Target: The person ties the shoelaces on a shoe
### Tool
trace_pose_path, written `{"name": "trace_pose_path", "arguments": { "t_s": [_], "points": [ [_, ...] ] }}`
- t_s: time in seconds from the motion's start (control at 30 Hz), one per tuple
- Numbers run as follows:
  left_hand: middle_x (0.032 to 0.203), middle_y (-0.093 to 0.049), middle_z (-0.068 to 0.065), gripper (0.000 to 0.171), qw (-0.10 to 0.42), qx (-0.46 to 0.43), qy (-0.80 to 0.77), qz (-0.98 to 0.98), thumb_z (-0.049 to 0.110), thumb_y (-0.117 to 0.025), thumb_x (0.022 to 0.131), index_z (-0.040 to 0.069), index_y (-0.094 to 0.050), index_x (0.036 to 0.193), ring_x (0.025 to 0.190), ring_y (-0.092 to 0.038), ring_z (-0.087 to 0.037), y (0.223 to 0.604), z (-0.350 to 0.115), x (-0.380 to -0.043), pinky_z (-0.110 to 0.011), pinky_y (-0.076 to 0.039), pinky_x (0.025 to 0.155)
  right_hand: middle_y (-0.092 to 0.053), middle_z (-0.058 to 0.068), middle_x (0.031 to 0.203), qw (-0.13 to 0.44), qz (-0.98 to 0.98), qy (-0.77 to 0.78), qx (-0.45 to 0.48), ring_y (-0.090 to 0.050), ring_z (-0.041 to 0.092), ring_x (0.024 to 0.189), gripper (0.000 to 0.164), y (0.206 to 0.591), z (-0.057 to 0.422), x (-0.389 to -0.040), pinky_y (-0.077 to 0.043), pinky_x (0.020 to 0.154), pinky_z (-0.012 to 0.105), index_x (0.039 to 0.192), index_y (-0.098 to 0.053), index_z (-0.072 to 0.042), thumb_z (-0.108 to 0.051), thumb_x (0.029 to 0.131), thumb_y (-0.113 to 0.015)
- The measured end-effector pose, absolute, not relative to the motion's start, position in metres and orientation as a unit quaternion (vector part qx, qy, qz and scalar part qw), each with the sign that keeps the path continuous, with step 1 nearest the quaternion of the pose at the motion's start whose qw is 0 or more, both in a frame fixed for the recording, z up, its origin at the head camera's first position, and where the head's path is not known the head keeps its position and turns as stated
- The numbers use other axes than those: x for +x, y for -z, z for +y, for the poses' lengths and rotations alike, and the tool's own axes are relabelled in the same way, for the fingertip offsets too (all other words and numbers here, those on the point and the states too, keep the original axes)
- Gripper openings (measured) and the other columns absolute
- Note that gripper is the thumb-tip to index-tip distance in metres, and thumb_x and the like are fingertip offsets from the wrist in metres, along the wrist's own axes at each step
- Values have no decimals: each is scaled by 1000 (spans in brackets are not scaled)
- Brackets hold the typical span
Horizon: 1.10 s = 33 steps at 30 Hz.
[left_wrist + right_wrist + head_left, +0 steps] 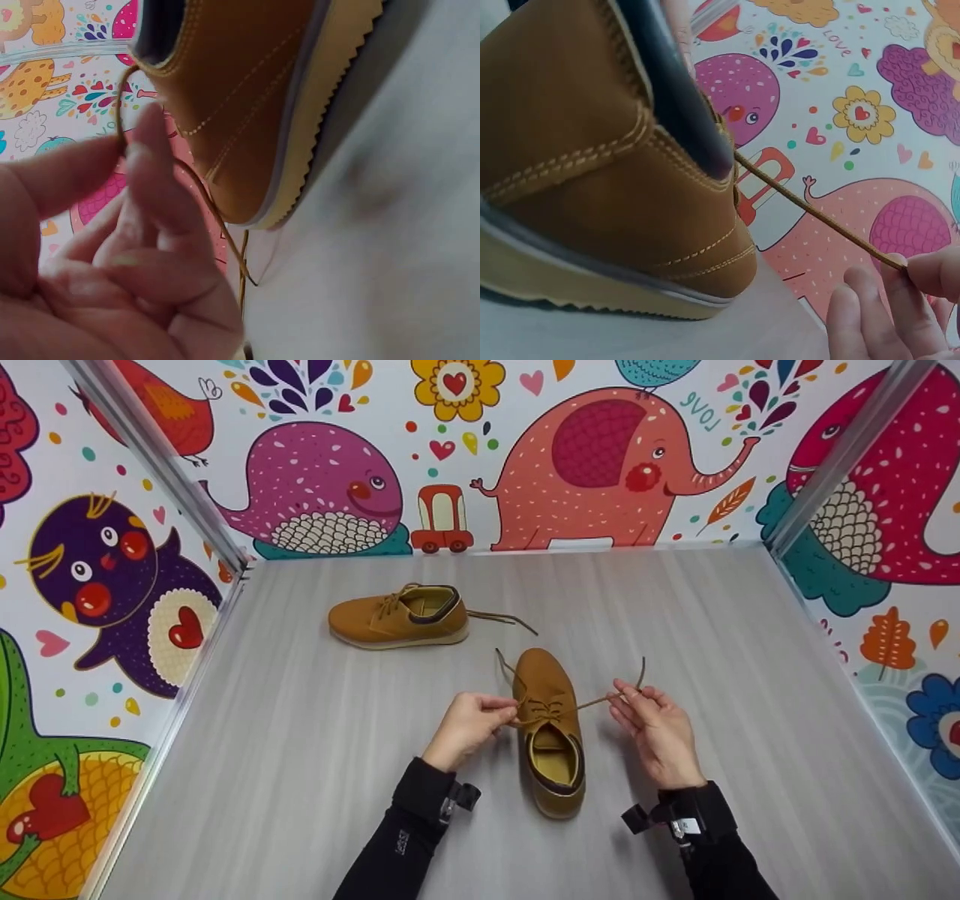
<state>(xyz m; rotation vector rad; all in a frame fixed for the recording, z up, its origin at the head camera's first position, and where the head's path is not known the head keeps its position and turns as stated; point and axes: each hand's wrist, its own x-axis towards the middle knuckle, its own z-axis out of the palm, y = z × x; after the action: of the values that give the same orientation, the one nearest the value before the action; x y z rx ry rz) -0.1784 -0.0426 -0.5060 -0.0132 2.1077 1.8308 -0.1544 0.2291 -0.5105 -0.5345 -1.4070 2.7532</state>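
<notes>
A tan lace-up shoe (pixel 550 735) stands on the grey surface between the hands, its toe pointing away. My left hand (pixel 471 725) pinches one shoelace (pixel 121 105) between thumb and index finger, close beside the shoe's left edge; the loose end trails down past the toe in the left wrist view. On the other side, my right hand (pixel 660 731) pinches the other shoelace (pixel 821 214) between thumb and fingers. That lace runs taut from the eyelets out to the right, its tip sticking up beyond the fingers.
A second tan shoe (pixel 401 616) stands farther back to the left, toe pointing left, its laces (pixel 499 619) trailing right. Panels with cartoon animals (pixel 585 472) wall in the grey surface (pixel 300 750) at the back and both sides, with metal strips at the corners.
</notes>
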Motion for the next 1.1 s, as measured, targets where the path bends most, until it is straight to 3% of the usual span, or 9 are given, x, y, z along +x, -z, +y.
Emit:
{"name": "trace_pose_path", "arguments": {
  "t_s": [0.17, 0.37, 0.53, 0.63, 0.83, 0.9, 0.97, 1.1],
  "points": [
    [87, -74, -10, 20, 135, -16, -668, 732, 9, -71, 92, -3, -72, 108, 88, -70, -28, 508, -38, -185, -29, -49, 65, -73, 16, 103, 113, -515, -843, -105, -72, 25, 92, 22, 504, 219, -155, -55, 85, 36, 96, -45, -1, 2, 92, -67],
    [89, -75, -11, 19, 112, -44, -725, 679, 12, -76, 88, -2, -74, 102, 84, -69, -28, 508, -25, -194, -24, -49, 59, -71, 24, 99, 267, -639, -718, 72, -72, 24, 92, 17, 486, 204, -163, -55, 81, 31, 92, -51, 15, 13, 87, -67],
    [88, -75, -10, 18, 116, -32, -723, 681, 13, -76, 88, -2, -75, 98, 83, -68, -24, 509, -19, -194, -22, -48, 56, -74, 12, 99, 318, -735, -551, 233, -72, 19, 91, 17, 461, 184, -194, -55, 80, 27, 89, -60, 6, 17, 81, -71],
    [86, -74, -11, 19, 115, -29, -713, 691, 13, -76, 88, -3, -75, 98, 77, -66, -21, 511, -20, -192, -23, -47, 56, -74, 7, 101, 272, -778, -462, 327, -71, 21, 94, 17, 444, 165, -219, -55, 81, 29, 93, -64, 0, 12, 84, -72],
    [81, -73, -10, 17, 116, -41, -705, 698, 14, -76, 88, -2, -76, 96, 63, -59, -15, 515, -24, -189, -26, -47, 57, -72, 1, 103, 4, -861, -328, 387, -68, 17, 100, 11, 426, 125, -253, -54, 84, 35, 104, -68, -10, -7, 94, -68],
    [81, -73, -8, 16, 118, -44, -704, 699, 14, -76, 88, -1, -76, 94, 62, -57, -14, 516, -24, -189, -26, -47, 57, -71, 4, 104, -54, -874, -293, 385, -67, 19, 101, 12, 427, 119, -258, -54, 85, 36, 106, -68, -8, -9, 95, -68],
    [80, -73, -8, 16, 118, -47, -700, 703, 14, -77, 88, -1, -76, 93, 61, -57, -14, 517, -24, -189, -25, -46, 56, -70, 7, 104, -81, -878, -275, 382, -68, 21, 101, 12, 430, 118, -261, -54, 84, 36, 107, -67, -6, -9, 95, -67],
    [81, -73, -9, 17, 118, -55, -696, 707, 15, -77, 87, -1, -76, 93, 66, -60, -15, 520, -25, -190, -23, -46, 56, -71, 10, 101, -72, -878, -280, 380, -69, 24, 96, 9, 438, 127, -262, -55, 82, 37, 103, -68, -3, -6, 95, -67]
  ]
}}
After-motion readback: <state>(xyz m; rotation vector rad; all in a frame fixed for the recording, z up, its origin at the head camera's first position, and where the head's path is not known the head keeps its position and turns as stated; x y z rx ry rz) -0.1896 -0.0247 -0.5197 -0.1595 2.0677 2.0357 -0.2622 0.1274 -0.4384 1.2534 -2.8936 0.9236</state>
